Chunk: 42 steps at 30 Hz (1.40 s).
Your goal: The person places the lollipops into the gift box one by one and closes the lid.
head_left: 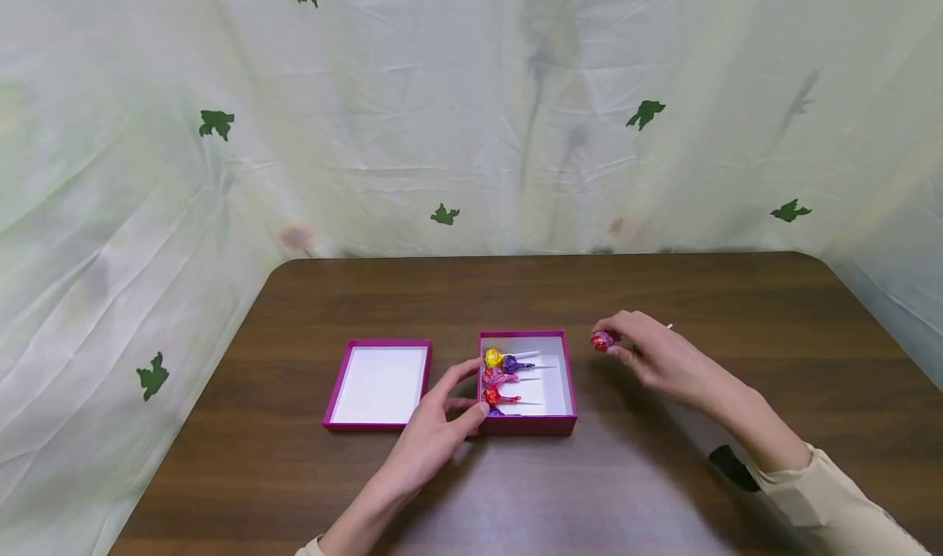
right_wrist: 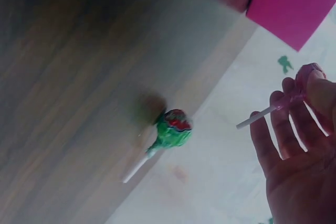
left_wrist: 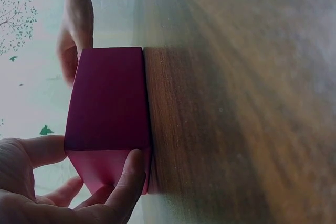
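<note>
A magenta box (head_left: 526, 427) with a white inside stands open on the table. Several wrapped lollipops lie along its left side, among them a yellow one (head_left: 494, 358) and a purple one (head_left: 511, 364), sticks pointing right. My left hand (head_left: 435, 433) holds the box by its left side, thumb at the near corner and fingers along the wall. To the right of the box, my right hand (head_left: 659, 355) pinches a red-pink wrapped lollipop (head_left: 601, 341) above the table. Its white stick runs across the fingers in the right wrist view. A green-and-red lollipop (right_wrist: 174, 129) lies on the table near that hand.
The box's shallow lid (head_left: 377, 386), white inside up, lies left of the box near my left hand. The brown wooden table (head_left: 354, 294) ends at a pale curtain (head_left: 471, 130) with green leaf shapes behind it.
</note>
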Tool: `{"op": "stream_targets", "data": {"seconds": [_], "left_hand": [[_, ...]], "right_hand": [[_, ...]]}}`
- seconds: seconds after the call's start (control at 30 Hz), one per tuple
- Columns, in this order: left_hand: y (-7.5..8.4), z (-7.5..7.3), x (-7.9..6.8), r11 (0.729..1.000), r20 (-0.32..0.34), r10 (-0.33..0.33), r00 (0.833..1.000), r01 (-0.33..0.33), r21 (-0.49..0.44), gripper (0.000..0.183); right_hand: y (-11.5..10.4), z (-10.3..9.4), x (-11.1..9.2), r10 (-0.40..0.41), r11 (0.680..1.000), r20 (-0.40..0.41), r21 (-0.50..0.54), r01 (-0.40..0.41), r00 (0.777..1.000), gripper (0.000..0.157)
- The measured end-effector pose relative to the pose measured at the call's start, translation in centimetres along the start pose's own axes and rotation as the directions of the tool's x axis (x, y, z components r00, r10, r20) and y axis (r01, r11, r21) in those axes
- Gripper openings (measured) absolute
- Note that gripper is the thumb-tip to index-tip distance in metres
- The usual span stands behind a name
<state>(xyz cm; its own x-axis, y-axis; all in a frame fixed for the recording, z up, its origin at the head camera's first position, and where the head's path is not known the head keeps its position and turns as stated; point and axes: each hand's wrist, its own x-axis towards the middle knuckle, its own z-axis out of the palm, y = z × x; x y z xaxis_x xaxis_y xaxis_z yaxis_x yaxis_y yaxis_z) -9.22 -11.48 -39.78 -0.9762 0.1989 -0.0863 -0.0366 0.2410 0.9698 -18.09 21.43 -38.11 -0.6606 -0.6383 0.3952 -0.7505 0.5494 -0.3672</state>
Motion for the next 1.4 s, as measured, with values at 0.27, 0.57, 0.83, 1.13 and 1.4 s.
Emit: {"op": "stream_targets", "data": {"seconds": [0.27, 0.57, 0.83, 1.13, 1.4], "left_hand": [[-0.1, 0.0, 0.0, 1.0, 0.0, -0.006, 1.0, 0.006, 0.003, 0.053], [0.1, -0.1, 0.1, 1.0, 0.001, -0.024, 1.0, 0.024, 0.003, 0.053], [0.1, 0.0, 0.0, 1.0, 0.003, -0.019, 1.0, 0.019, -0.002, 0.054], [0.1, -0.1, 0.1, 1.0, 0.006, -0.012, 1.0, 0.012, -0.003, 0.054], [0.1, -0.1, 0.1, 1.0, 0.008, -0.019, 1.0, 0.019, -0.006, 0.054]], "right_hand": [[-1.4, 0.2, 0.1, -0.07, 0.997, -0.029, 0.012, 0.07, 0.997, 0.035], [-3.4, 0.6, 0.9, -0.056, 0.993, -0.044, 0.104, 0.061, 0.997, 0.039], [-4.9, 1.1, 1.4, -0.036, 0.971, -0.076, 0.233, 0.053, 0.996, 0.043], [-6.5, 1.5, 1.9, -0.01, 0.941, -0.082, 0.335, 0.037, 0.997, 0.039], [-7.4, 2.1, 2.3, 0.006, 0.927, -0.117, 0.374, 0.039, 0.993, 0.035]]}}
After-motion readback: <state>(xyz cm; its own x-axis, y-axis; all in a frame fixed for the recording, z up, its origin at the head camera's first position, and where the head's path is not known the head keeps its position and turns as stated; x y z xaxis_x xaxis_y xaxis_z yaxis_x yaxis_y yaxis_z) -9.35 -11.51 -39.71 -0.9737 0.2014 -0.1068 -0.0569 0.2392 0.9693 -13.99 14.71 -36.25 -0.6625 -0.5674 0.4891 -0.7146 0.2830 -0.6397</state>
